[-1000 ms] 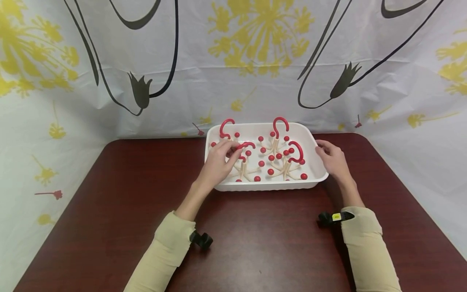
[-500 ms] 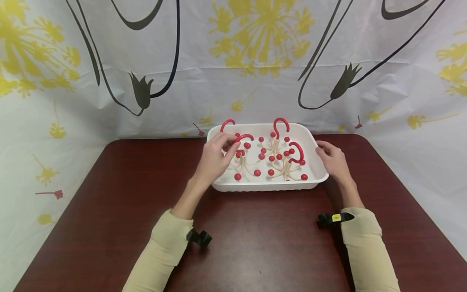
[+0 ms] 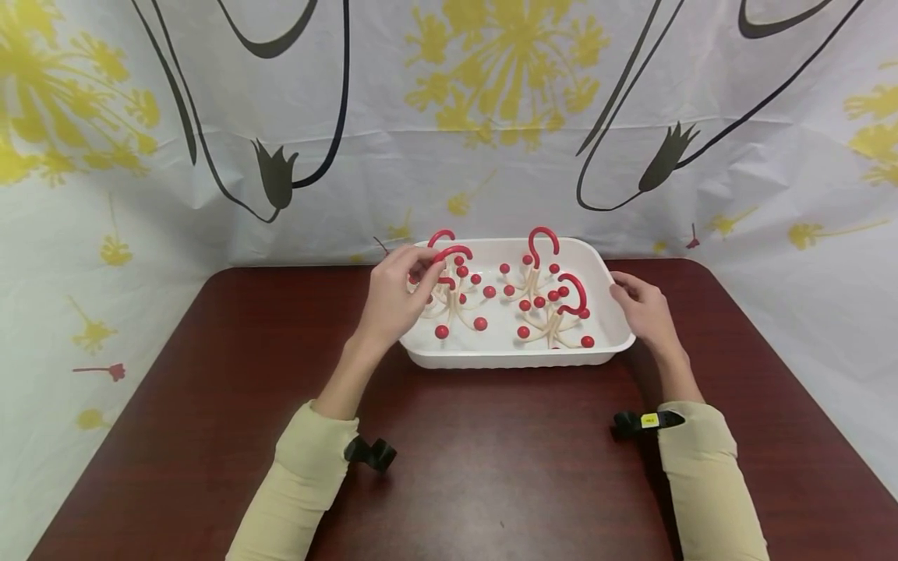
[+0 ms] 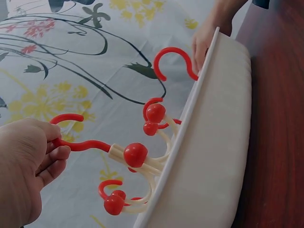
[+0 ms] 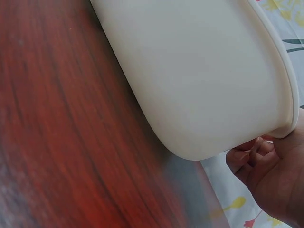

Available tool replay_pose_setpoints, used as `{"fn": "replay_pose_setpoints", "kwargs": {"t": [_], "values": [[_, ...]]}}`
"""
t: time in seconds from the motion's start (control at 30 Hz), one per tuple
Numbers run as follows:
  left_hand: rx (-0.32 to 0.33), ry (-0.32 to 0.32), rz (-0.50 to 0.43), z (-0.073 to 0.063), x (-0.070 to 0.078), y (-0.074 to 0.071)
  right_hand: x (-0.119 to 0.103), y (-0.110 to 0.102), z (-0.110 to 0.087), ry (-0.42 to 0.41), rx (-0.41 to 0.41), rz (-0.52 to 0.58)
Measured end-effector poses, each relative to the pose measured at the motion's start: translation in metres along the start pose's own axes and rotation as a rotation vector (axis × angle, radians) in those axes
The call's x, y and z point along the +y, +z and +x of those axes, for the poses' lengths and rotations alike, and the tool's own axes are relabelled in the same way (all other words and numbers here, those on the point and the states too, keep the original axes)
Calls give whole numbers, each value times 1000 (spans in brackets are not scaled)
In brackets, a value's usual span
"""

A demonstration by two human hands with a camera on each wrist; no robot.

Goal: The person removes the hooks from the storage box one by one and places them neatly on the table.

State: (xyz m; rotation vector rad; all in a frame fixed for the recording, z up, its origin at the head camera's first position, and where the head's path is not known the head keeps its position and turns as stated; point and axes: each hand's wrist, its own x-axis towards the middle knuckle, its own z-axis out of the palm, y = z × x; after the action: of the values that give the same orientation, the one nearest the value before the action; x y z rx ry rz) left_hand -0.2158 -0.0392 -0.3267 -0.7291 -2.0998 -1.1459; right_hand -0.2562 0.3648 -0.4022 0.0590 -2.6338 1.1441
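In the head view, my left hand [image 3: 390, 300] pinches the red hook handle of a head massager [image 4: 88, 145] between thumb and fingers. Its cream legs splay downward and end in red balls, over the left part of a white tray [image 3: 505, 361]. The left wrist view shows the cream stem and some legs above the tray's rim; the lower ends are hidden behind the wall. My right hand [image 3: 645, 313] grips the tray's right rim, thumb on the rim and fingers beneath it. Similar massagers sit in the tray: far right [image 3: 543, 243], near right [image 3: 577, 294] and far left [image 3: 442, 234], partly hidden.
The tray stands near the back edge of a dark red-brown wooden table [image 3: 449, 460]. Behind and beside the table hangs a white cloth [image 3: 449, 179] with yellow and dark flower prints. Black camera mounts [image 3: 372, 453] sit at both wrists.
My left hand has moved up and to the left with the massager, whose legs have risen and shifted left in the tray. The right hand stays at the tray's rim.
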Motion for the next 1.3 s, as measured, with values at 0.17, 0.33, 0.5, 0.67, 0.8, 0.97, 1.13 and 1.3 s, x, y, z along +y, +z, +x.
{"fn": "replay_pose_setpoints", "kwargs": {"t": [0.17, 0.33, 0.5, 0.67, 0.8, 0.97, 1.13, 1.3], "values": [[33, -18, 14, 0, -4, -11, 0, 1, 0, 10, -3, 0], [68, -43, 30, 0, -8, -23, -1, 1, -1, 27, -9, 7], [101, -49, 34, 0, -14, -35, -2, 0, -2, 36, -22, 7], [133, -43, 54, -1, -20, -47, -2, -3, -1, 46, -40, 8], [176, -35, 92, 0, -26, -56, -2, -5, -1, 42, -49, 8], [224, -48, 116, -1, -36, -64, -4, -6, -1, 42, -57, 1], [252, -75, 132, -4, -47, -71, -4, -6, -1, 57, -73, -6], [268, -105, 135, -7, -57, -75, -3, -9, -3, 87, -80, -20]]}}
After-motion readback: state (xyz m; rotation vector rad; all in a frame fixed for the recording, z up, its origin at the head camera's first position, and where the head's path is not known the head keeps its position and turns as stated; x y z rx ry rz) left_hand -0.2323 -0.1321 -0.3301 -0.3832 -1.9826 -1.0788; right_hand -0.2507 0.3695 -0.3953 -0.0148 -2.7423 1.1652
